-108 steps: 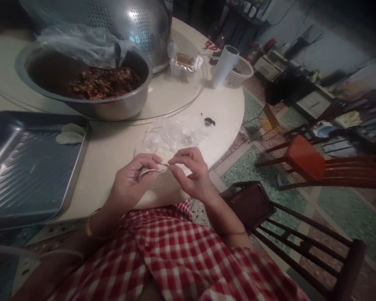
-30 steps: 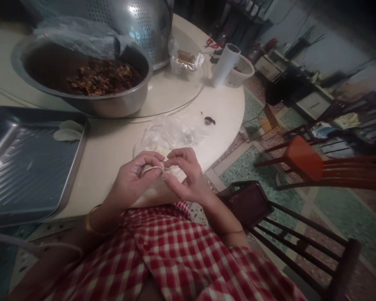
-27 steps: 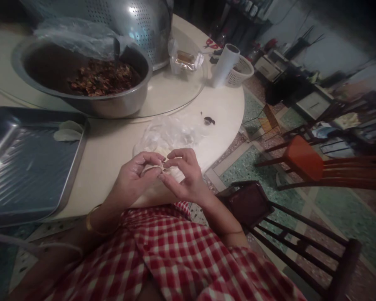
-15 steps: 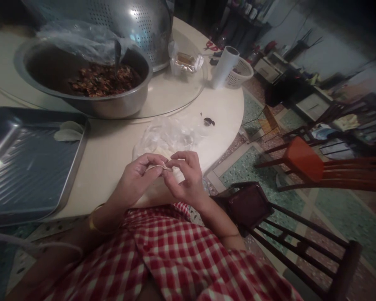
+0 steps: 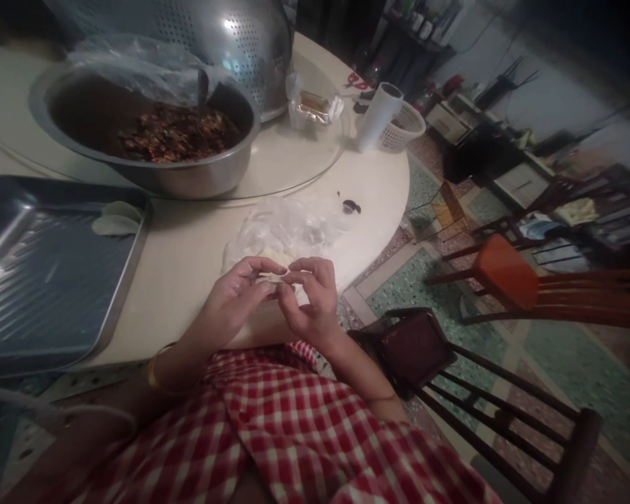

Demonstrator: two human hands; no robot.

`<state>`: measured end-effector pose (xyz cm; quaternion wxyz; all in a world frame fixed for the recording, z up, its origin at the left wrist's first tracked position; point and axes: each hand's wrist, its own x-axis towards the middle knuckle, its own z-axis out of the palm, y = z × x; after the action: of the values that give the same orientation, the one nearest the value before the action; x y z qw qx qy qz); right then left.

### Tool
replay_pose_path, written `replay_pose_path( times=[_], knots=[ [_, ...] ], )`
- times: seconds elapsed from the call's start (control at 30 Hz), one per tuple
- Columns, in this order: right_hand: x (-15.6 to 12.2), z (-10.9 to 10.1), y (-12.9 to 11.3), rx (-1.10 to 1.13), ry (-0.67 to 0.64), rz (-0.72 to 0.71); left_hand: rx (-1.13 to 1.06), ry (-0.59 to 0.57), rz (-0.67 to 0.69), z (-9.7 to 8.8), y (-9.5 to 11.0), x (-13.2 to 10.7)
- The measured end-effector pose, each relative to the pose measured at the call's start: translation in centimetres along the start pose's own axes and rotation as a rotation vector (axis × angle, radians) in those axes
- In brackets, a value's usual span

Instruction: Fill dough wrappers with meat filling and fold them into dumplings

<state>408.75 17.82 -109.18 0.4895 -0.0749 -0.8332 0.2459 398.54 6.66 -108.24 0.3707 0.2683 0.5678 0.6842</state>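
One big, round, cream-white table (image 5: 183,245) spreads beneath and beyond both hands. To their right, on the floor, stands a dark brown wooden chair (image 5: 414,346). Far ahead and to the left of the hands is a domed, perforated, silver metal colander (image 5: 231,42). Nearer to them, in front of it, sits a wide, round, grey metal basin (image 5: 210,171) with a brown chopped mixture (image 5: 173,136) inside. Well to the left of the hands lies a shallow, rectangular, grey metal tray (image 5: 73,294). Just beyond the fingers rests a crumpled, clear plastic bag (image 5: 288,224).

The left hand (image 5: 231,297) is curled, its thumb and forefinger pinching a thin, pale, folded dough wrapper (image 5: 270,278); the right hand (image 5: 312,301) nips the right end with thumb and fingertips. The wrapper is held between the two hands, near the table's edge, partly hidden by fingers. Ahead and to the right stands an upright, white, cylindrical roll (image 5: 379,119). Left of the hands, two pale, half-moon dough pieces (image 5: 116,224) overlap in the tray's far right corner.
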Motion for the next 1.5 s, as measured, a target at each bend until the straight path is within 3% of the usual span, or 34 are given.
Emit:
replay_pose_path(
  times=[0.23,0.43,0.6,0.73,1.0,1.27,1.5],
  knots=[
    [0.0,-0.2,-0.1,0.012,-0.025,0.051,-0.112,-0.020,-0.066,0.2,0.5,0.0],
    [0.0,0.3,0.0,0.055,-0.018,-0.005,-0.160,-0.069,-0.090,-0.2,-0.5,0.1],
    [-0.2,0.6,0.1,0.003,-0.013,-0.033,-0.101,-0.003,-0.096,0.1,0.0,0.3],
    [-0.2,0.0,0.0,0.014,-0.012,-0.012,-0.190,0.011,-0.149,0.3,1.0,0.2],
    [-1.3,-0.1,0.6,-0.064,0.071,0.049,-0.344,0.017,-0.176,0.1,1.6,0.1],
    [-1.7,1.1,0.3,-0.082,0.208,-0.036,-0.302,0.050,-0.180,0.4,1.6,0.0],
    [-1.9,0.9,0.3,-0.054,0.175,-0.012,-0.309,0.036,-0.179,0.4,1.6,-0.1]
  ],
)
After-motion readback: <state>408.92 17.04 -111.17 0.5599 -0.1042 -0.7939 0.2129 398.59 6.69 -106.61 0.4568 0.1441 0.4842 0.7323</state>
